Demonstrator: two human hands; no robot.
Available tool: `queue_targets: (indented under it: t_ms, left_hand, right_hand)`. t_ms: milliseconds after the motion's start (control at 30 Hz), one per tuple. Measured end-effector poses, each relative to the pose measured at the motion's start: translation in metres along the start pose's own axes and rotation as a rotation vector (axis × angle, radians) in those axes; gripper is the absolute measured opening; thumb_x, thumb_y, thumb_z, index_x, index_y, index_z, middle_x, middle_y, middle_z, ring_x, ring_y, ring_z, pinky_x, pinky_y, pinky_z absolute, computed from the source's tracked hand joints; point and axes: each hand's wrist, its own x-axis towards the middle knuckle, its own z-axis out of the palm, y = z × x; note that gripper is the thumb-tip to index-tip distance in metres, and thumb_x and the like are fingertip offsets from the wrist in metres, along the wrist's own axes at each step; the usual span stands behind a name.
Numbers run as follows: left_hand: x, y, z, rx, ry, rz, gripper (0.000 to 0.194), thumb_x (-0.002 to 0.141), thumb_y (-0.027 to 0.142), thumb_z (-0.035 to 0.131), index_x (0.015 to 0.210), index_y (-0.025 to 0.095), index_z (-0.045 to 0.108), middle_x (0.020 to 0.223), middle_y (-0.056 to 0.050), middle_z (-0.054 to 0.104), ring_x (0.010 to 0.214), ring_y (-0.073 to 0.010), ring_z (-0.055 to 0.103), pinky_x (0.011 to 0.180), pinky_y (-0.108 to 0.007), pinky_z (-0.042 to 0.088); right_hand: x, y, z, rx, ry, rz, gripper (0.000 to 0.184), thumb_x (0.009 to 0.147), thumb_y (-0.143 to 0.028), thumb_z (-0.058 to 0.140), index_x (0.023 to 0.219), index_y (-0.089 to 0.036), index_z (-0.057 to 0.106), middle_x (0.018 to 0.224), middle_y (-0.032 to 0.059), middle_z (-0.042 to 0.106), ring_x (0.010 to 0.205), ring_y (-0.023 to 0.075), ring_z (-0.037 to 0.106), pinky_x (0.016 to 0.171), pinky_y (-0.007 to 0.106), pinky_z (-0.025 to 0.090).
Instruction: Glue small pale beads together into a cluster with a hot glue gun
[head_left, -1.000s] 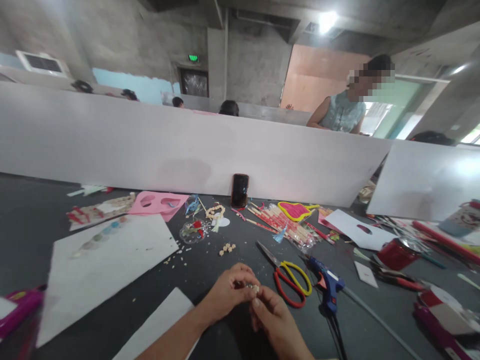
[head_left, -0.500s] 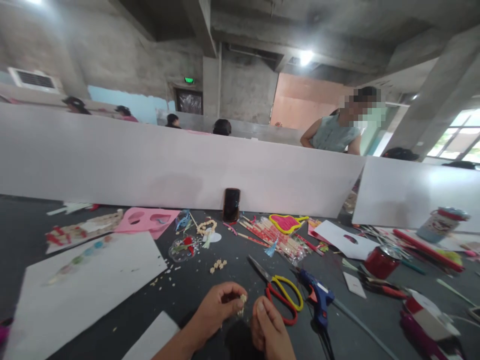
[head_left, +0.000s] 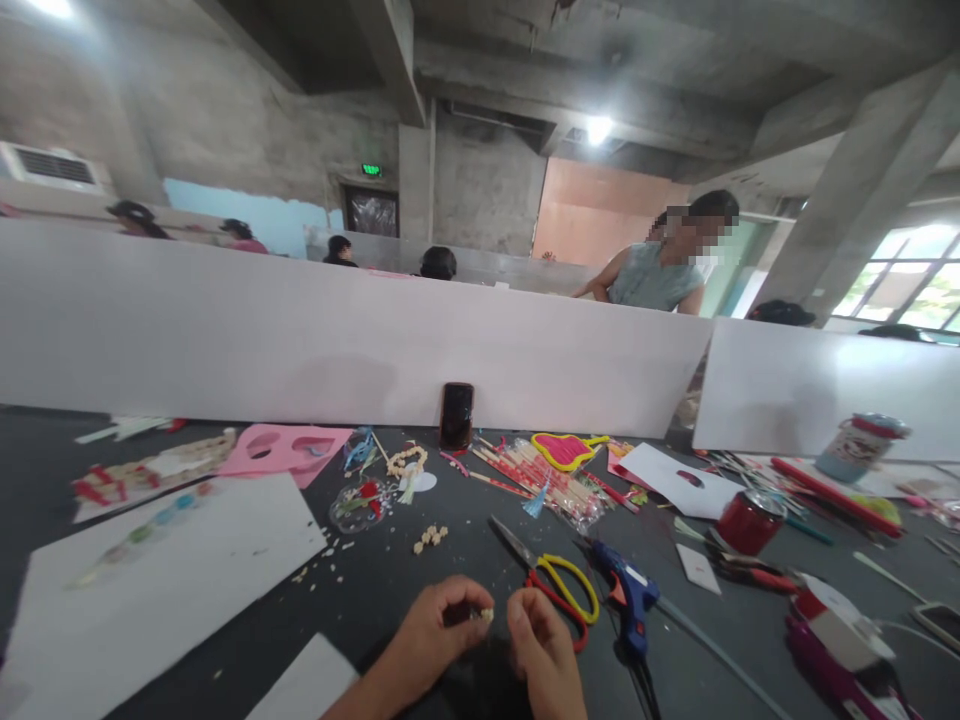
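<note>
The left hand [head_left: 450, 620] pinches a small cream-coloured beaded piece [head_left: 487, 614] between thumb and fingertips, the fingers curved over in a narrow arch. Just beside it, the right hand [head_left: 541, 645] is curled, thumb near the forefinger; whether anything sits in its grip I cannot tell. A flat white paper sheet [head_left: 304, 685] lies by the left forearm, and steel-bladed scissors with one red and one yellow loop handle [head_left: 534, 566] rest just beyond the right hand. To the right of them is a blue plastic glue gun [head_left: 637, 602], a grey rod stretching from its rear. Ahead of the left hand lies a knobbly cluster of cream-coloured beads [head_left: 430, 540]; further left, a large smooth white sheet [head_left: 202, 570] bears a row of soft coloured patches. Past the cluster, a shallow clear dish with a wavy outline [head_left: 343, 520] contains a red piece and pale bits. Well to the right of the hands stands a glossy red metal can [head_left: 746, 527], its contents hidden. Ahead of the hands, a crinkled transparent plastic packet [head_left: 592, 515] encloses slim red-patterned sticks. Farther right is a blue-and-white jar with a red-edged top [head_left: 862, 450], contents unclear. Beyond, a black rectangular phone [head_left: 457, 415] leans upright against a smooth white partition [head_left: 337, 335].
</note>
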Motion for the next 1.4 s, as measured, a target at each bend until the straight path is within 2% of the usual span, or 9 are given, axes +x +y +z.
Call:
queue_targets:
  t_ms: [100, 300, 533, 833, 1067, 1167, 1267, 1400]
  left_hand:
    - [-0.002, 0.006, 0.001, 0.096, 0.035, 0.104, 0.027, 0.072, 0.042, 0.061, 0.078, 0.016, 0.066, 0.076, -0.003, 0.055, 0.069, -0.0133, 0.049, 0.062, -0.021, 0.037]
    - [-0.004, 0.007, 0.002, 0.168, 0.041, 0.178, 0.018, 0.074, 0.035, 0.061, 0.079, 0.018, 0.066, 0.081, -0.004, 0.055, 0.077, -0.0152, 0.053, 0.067, -0.022, 0.04]
    - [-0.004, 0.006, 0.003, 0.226, 0.025, 0.205, 0.01, 0.075, 0.022, 0.059, 0.08, 0.018, 0.066, 0.08, -0.004, 0.059, 0.076, -0.0144, 0.056, 0.069, -0.022, 0.041]
    - [-0.004, 0.011, 0.003, 0.306, 0.009, 0.256, 0.013, 0.076, 0.017, 0.056, 0.083, 0.02, 0.066, 0.079, -0.003, 0.062, 0.076, -0.0138, 0.056, 0.07, -0.021, 0.042]
    - [-0.004, 0.018, 0.002, 0.408, -0.006, 0.291, 0.019, 0.078, 0.016, 0.05, 0.088, 0.021, 0.065, 0.087, -0.004, 0.061, 0.084, -0.0146, 0.055, 0.077, -0.023, 0.041]
    - [-0.001, 0.02, -0.001, 0.418, 0.063, 0.245, 0.015, 0.077, 0.019, 0.052, 0.085, 0.02, 0.065, 0.084, -0.004, 0.062, 0.08, -0.0149, 0.055, 0.075, -0.023, 0.041]
    - [0.003, 0.02, -0.009, 0.382, 0.164, 0.132, 0.015, 0.074, 0.021, 0.054, 0.084, 0.018, 0.065, 0.083, -0.003, 0.063, 0.07, -0.0139, 0.056, 0.066, -0.022, 0.043]
    - [0.012, 0.015, -0.032, 0.259, 0.38, 0.0, 0.02, 0.072, 0.025, 0.055, 0.087, 0.016, 0.064, 0.084, -0.004, 0.065, 0.071, -0.0151, 0.057, 0.067, -0.024, 0.044]
  right_hand:
    - [-0.001, 0.003, 0.002, -0.038, -0.053, -0.015, 0.038, 0.066, -0.054, 0.063, 0.076, -0.017, 0.057, 0.054, -0.0061, 0.041, 0.044, 0.0063, 0.031, 0.038, 0.018, 0.024]
    - [0.004, 0.021, 0.003, -0.112, -0.087, -0.044, 0.035, 0.067, -0.052, 0.061, 0.071, -0.018, 0.055, 0.052, -0.0071, 0.038, 0.039, 0.0049, 0.024, 0.036, 0.018, 0.02]
    - [0.0, 0.008, 0.005, -0.216, -0.112, -0.068, 0.035, 0.068, -0.051, 0.059, 0.067, -0.016, 0.058, 0.055, -0.0041, 0.044, 0.048, 0.008, 0.033, 0.042, 0.019, 0.027]
    - [0.001, 0.006, 0.004, -0.2, -0.115, -0.039, 0.034, 0.07, -0.05, 0.059, 0.063, -0.018, 0.052, 0.052, -0.0065, 0.038, 0.044, 0.0072, 0.03, 0.039, 0.019, 0.023]
    - [0.0, 0.001, 0.006, -0.158, -0.1, -0.055, 0.032, 0.069, -0.05, 0.06, 0.07, -0.018, 0.058, 0.057, -0.0039, 0.048, 0.048, 0.0087, 0.039, 0.042, 0.019, 0.031]
    - [0.0, 0.001, 0.004, -0.125, -0.059, -0.059, 0.035, 0.069, -0.051, 0.059, 0.082, -0.018, 0.061, 0.061, -0.0027, 0.051, 0.051, 0.01, 0.043, 0.044, 0.019, 0.034]
    - [0.002, 0.004, 0.001, -0.091, -0.008, -0.01, 0.038, 0.069, -0.051, 0.06, 0.088, -0.018, 0.059, 0.053, -0.0059, 0.043, 0.044, 0.0082, 0.036, 0.038, 0.018, 0.029]
    - [0.002, 0.004, 0.0, -0.069, -0.024, 0.042, 0.038, 0.068, -0.051, 0.061, 0.087, -0.018, 0.058, 0.051, -0.0079, 0.037, 0.041, 0.0066, 0.03, 0.036, 0.017, 0.024]
